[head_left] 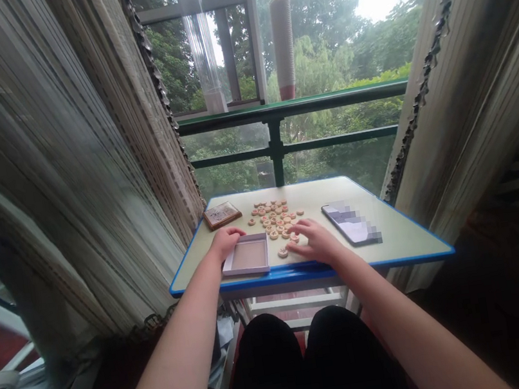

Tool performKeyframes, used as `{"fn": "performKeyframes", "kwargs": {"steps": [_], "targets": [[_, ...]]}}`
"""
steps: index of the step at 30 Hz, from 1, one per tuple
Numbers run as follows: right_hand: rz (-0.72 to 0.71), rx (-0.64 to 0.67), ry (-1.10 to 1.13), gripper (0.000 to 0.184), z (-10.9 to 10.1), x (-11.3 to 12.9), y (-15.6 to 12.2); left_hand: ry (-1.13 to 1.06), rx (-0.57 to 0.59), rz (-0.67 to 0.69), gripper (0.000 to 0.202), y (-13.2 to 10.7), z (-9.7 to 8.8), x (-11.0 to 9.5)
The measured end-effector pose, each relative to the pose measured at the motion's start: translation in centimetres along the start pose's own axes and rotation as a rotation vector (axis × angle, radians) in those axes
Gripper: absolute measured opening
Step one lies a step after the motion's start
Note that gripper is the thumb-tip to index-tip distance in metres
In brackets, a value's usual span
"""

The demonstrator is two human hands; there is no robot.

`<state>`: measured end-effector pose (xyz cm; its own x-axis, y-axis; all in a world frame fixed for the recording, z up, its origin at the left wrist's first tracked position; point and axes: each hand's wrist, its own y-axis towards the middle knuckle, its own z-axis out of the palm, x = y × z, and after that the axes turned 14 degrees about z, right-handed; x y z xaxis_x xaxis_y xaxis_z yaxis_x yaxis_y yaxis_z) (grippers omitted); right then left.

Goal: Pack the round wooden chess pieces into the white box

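Observation:
My left hand (226,241) grips the far left corner of a shallow, open box (247,271), which lies on the table near its front edge. Nothing shows inside the box. Several round wooden Chinese chess pieces (274,221) are scattered in a loose heap in the middle of the table. Fingers spread, my right hand (313,243) hovers over or touches the near right side of the heap; I cannot tell which. One chess piece (282,253) sits by its thumb, apart from the rest, close to the box's right side.
A flat brown case (222,215) lies at the table's far left. On the right rests a phone (352,225). The table (402,238) has a blue rim and stands against a green railing (295,107). Stacked cups (284,48) and a clear tube (202,47) stand on the railing. Curtains (58,120) hang at both sides.

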<state>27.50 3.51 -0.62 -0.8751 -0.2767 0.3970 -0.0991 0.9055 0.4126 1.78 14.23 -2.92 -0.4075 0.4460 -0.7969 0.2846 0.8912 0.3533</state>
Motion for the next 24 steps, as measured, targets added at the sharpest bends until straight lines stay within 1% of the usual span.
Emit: {"fn": "performKeyframes", "kwargs": {"steps": [2,3,6,10,15,17,19,22,24], "targets": [[-0.058,0.052,-0.041,0.039,0.0,0.6,-0.2,0.006,-0.003,0.001,0.03,0.1,0.0,0.1],[-0.063,0.066,-0.062,0.038,0.0,0.9,-0.3,0.007,-0.004,0.002,0.03,0.1,0.0,0.2],[-0.036,0.08,-0.085,0.029,0.2,1.2,-0.1,0.012,-0.007,0.001,0.03,0.2,0.0,0.2],[0.009,0.095,-0.08,0.02,0.4,0.9,0.3,0.012,0.002,0.002,0.029,0.0,-0.1,-0.1],[0.035,0.074,-0.087,0.013,0.6,0.7,0.4,0.017,0.011,0.002,0.028,-0.2,-0.2,-0.4],[-0.02,0.046,-0.092,0.017,0.6,0.9,0.2,0.022,0.008,-0.004,0.028,-0.2,-0.2,-0.4],[-0.111,0.025,-0.093,0.023,0.5,1.2,-0.1,0.025,0.005,-0.008,0.028,-0.2,-0.1,-0.3],[-0.219,0.062,-0.115,0.028,0.5,1.7,-0.4,0.026,0.004,-0.01,0.028,-0.1,-0.1,0.0],[-0.232,0.101,-0.142,0.028,0.6,1.9,-0.4,0.024,0.006,-0.009,0.028,0.0,-0.1,0.1]]}}
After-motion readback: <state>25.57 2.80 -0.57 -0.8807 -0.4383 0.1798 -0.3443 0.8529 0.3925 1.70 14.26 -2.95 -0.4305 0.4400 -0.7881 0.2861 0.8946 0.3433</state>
